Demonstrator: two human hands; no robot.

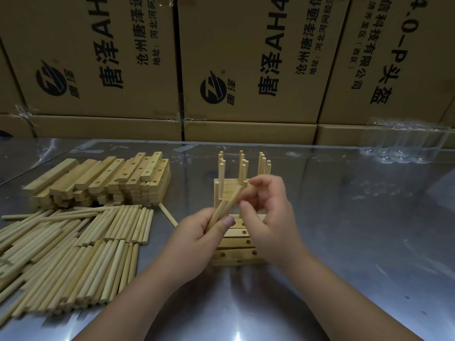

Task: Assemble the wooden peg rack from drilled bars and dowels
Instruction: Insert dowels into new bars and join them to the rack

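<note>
Wood: left hand [194, 239] grips dowels [222, 210], mid frame.
Right hand [268, 210]: by their tips, grip unclear.
Risk: loose hold, dowels may slip.

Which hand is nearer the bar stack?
Left. The left hand, holding dowels, lies right of the bar stack; the right hand is farther right.

One rack [234, 257] has three rows of pegs [242, 166]. One stack of bars [110, 178] and one heap of dowels [73, 254], too many to count, lie near the desk's [344, 242] left edge.
</note>
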